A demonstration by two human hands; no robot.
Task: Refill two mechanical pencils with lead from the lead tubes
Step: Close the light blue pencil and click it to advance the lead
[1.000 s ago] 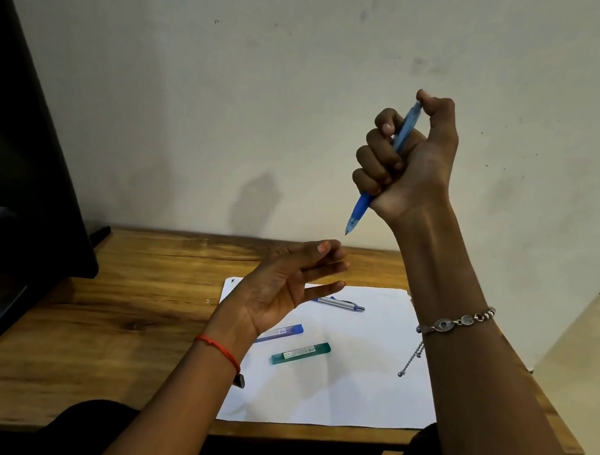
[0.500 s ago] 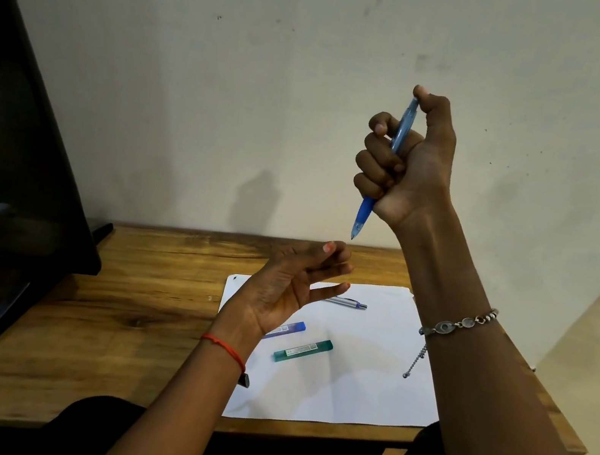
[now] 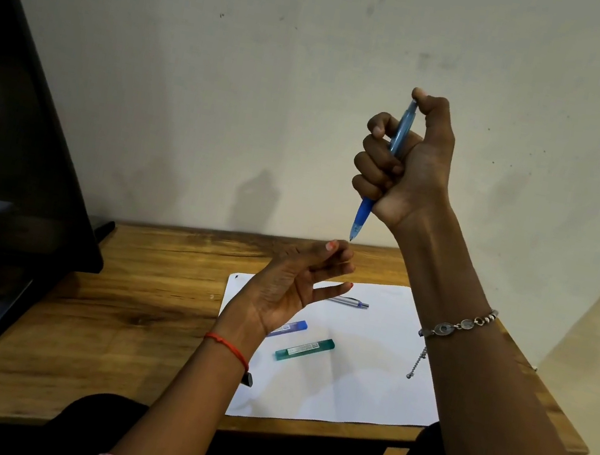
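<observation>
My right hand (image 3: 406, 162) is raised above the desk, fisted around a blue mechanical pencil (image 3: 362, 218) held tip down, thumb on its top end. Just below the tip, my left hand (image 3: 288, 285) is cupped palm up with fingers loosely curled and nothing visible in it. On the white paper (image 3: 364, 379) lie a silver pencil (image 3: 351, 301), a blue lead tube (image 3: 293, 326) partly hidden by my left wrist, and a green lead tube (image 3: 305, 349).
A wooden desk (image 3: 141, 299) stands against a pale wall. A black monitor (image 3: 15, 153) on a stand takes the left side. A small dark object (image 3: 247, 378) peeks out under my left wrist. The desk's right edge drops off beside my right forearm.
My right hand has come down a little with the blue pencil, so its tip is closer to my left fingertips. My left hand's fingers have curled slightly more.
</observation>
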